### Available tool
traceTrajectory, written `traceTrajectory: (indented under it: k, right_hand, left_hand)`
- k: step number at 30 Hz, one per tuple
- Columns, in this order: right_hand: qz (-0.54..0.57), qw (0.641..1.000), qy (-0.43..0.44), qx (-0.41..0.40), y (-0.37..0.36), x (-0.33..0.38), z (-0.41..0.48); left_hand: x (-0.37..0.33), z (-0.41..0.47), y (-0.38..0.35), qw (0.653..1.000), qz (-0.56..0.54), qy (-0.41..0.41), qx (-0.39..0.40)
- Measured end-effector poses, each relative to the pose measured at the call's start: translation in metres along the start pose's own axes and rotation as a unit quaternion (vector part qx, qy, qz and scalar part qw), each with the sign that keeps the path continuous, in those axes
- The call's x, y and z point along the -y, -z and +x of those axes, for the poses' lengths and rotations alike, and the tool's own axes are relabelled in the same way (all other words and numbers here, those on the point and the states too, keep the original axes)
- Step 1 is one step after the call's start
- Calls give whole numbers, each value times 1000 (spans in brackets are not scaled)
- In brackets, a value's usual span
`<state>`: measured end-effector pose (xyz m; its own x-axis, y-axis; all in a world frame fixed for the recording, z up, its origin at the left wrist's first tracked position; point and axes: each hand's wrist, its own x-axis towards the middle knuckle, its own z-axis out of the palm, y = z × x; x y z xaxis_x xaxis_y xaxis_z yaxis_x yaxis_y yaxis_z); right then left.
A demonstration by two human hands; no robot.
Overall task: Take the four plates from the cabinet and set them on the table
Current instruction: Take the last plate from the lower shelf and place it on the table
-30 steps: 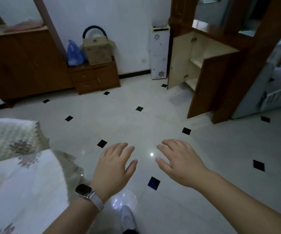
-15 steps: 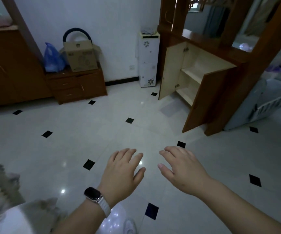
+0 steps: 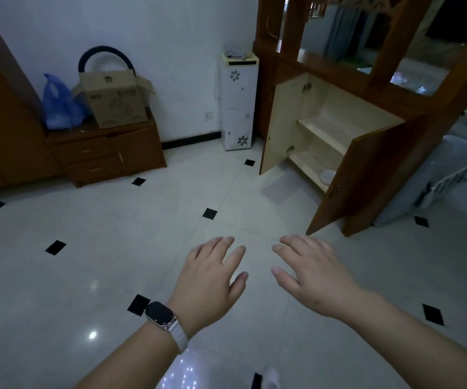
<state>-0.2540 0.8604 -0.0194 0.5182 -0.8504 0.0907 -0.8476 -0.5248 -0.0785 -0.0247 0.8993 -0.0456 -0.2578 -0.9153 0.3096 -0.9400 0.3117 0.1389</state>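
— Where's the plate (image 3: 327,175)?
— In the cabinet (image 3: 323,131), lying flat on the bottom shelf (image 3: 306,163), toward the end nearer the camera. The open right door (image 3: 367,178) cuts off part of it.
— What does it look like?
— Pale and round, with a shallow rim and a slightly darker middle. It's too small to tell whether it is one plate or a stack.
— And the cabinet itself?
— Dark brown wood outside, cream inside, with two shelves and both doors swung wide. The left door (image 3: 282,127) shows its pale inner face.
— The hands?
— The left hand (image 3: 209,279) and the right hand (image 3: 315,273) hover side by side, palms down, over the tiled floor (image 3: 114,248), well apart from the cabinet. Each grip is spread, fingers straight and loosely fanned in the air. A dark-faced watch (image 3: 159,315) on a white band sits on the left wrist.
— Any writing to read?
— The cardboard box (image 3: 117,103) on the low wooden chest (image 3: 108,155) carries printed marks, but they are too blurred to read. The narrow white unit (image 3: 236,105) by the wall bears flower decals. A blue plastic bag (image 3: 58,105) stands just beside the box.
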Motion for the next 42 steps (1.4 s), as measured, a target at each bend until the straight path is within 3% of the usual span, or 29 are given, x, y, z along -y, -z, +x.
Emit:
traceTrajectory:
  k: [11, 22, 32, 42]
  right_hand:
    - [37, 998, -53, -4, -38, -128, 150]
    - [53, 993, -100, -29, -5, -287, 292]
    - [49, 987, -153, -9, -21, -342, 402]
    - [-2, 969, -246, -24, -46, -376, 564]
  left_hand:
    - [44, 187, -62, 999, 17, 1, 40]
    - [54, 408, -98, 999, 13, -38, 28]
    - [113, 538, -151, 997, -12, -70, 29]
    - [233, 703, -209, 986, -76, -145, 34]
